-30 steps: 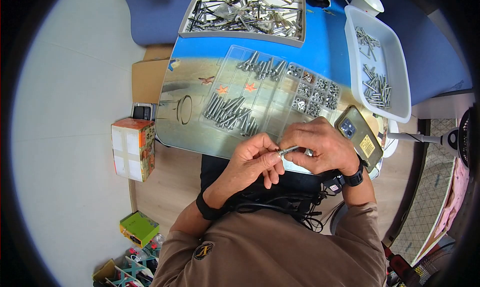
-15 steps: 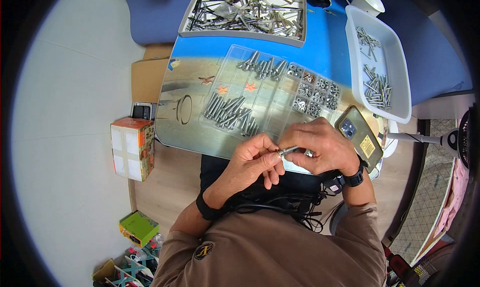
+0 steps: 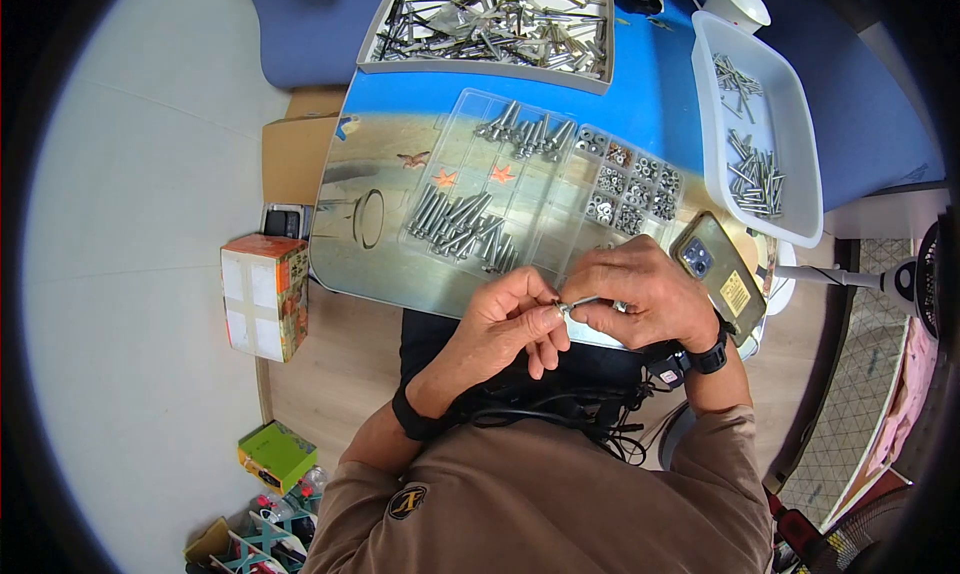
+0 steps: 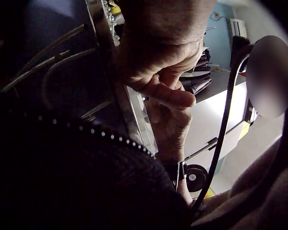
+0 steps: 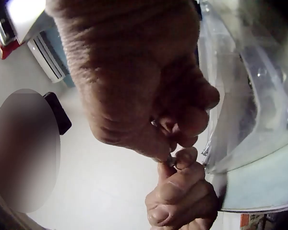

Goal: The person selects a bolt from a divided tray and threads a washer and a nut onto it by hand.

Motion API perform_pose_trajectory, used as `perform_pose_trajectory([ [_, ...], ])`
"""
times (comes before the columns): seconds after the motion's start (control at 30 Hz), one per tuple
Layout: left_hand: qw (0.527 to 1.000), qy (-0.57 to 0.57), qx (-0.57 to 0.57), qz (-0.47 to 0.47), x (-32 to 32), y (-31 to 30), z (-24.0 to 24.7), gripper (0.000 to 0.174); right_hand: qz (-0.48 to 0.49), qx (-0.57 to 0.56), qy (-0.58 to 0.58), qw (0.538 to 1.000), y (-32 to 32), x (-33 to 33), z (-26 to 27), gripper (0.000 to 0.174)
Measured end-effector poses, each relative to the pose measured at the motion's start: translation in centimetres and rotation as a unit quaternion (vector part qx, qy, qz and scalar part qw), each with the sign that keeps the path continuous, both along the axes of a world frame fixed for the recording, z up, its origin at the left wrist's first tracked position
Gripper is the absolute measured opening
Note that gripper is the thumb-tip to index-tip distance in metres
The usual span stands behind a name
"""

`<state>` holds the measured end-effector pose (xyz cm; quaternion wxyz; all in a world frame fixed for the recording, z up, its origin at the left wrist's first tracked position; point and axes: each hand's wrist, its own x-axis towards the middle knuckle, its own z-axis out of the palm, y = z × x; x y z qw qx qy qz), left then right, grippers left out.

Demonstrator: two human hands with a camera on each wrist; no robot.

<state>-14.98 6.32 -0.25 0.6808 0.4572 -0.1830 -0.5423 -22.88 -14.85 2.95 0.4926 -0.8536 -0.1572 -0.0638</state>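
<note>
Thumb and index finger of the left hand (image 3: 505, 324) pinch one end of a small metal bolt (image 3: 585, 301) over the table's near edge. Against its other end are the curled fingers of the right hand (image 3: 645, 292), which grip it. In the right wrist view a bit of the metal (image 5: 171, 161) shows between the fingertips of the right hand (image 5: 134, 76) and left hand (image 5: 182, 196). The left wrist view has the left hand (image 4: 163, 52) in front of the right hand (image 4: 169, 129), the bolt hidden. Just beyond the hands lies a clear divided case (image 3: 545, 209) with bolts (image 3: 460, 224), nuts and washers.
A cardboard tray (image 3: 485, 71) of mixed hardware stands at the back. On the right are a white bin (image 3: 800, 164) of screws, a white pot (image 3: 738, 2) and a phone (image 3: 718, 274) beside the right hand. Dark cables (image 3: 560, 409) hang below the hands.
The bolt between the fingertips has shifted slightly, with less of its thickness showing. Both hands have stayed in nearly the same place.
</note>
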Motion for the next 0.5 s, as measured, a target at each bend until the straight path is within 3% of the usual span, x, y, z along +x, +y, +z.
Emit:
perform_pose_trajectory([
  [0.07,1.0,-0.003,-0.004,-0.002,0.06,0.01,-0.02,0.015,0.01,0.006,-0.034,0.999,-0.13,0.09,-0.16,0.016],
  [0.23,1.0,-0.013,0.014,-0.011,0.13,0.02,-0.04,0.014,0.046,-0.085,0.006,0.995,-0.67,0.07,-0.33,0.015],
  [0.33,1.0,0.002,0.002,0.001,0.05,-0.03,0.13,0.014,-0.009,-0.032,0.001,0.999,-0.02,0.05,0.48,0.02],
  [0.5,1.0,-0.008,0.009,-0.005,0.08,-0.05,0.21,0.014,0.003,-0.013,-0.024,1.0,-0.01,0.13,0.06,0.021],
])
